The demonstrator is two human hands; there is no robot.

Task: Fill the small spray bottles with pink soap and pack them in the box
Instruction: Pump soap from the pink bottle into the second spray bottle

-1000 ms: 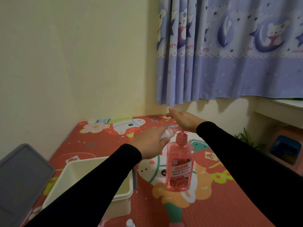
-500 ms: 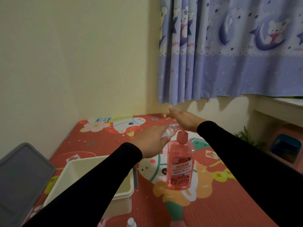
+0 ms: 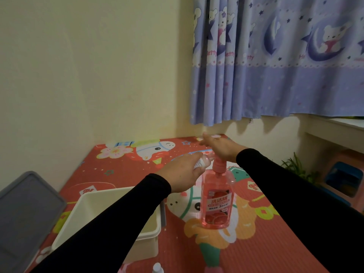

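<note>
- Holding a small spray bottle (image 3: 66,161) sideways, the left hand (image 3: 182,175) grips it at the soap bottle (image 3: 216,200) pump, mid-mat (image 3: 256,243).
- Right hand (image 3: 221,147), fingers flat, has pressed the pump lower — filling is likely underway.
- Box (image 3: 86,201) waits near the mat's left edge.
</note>
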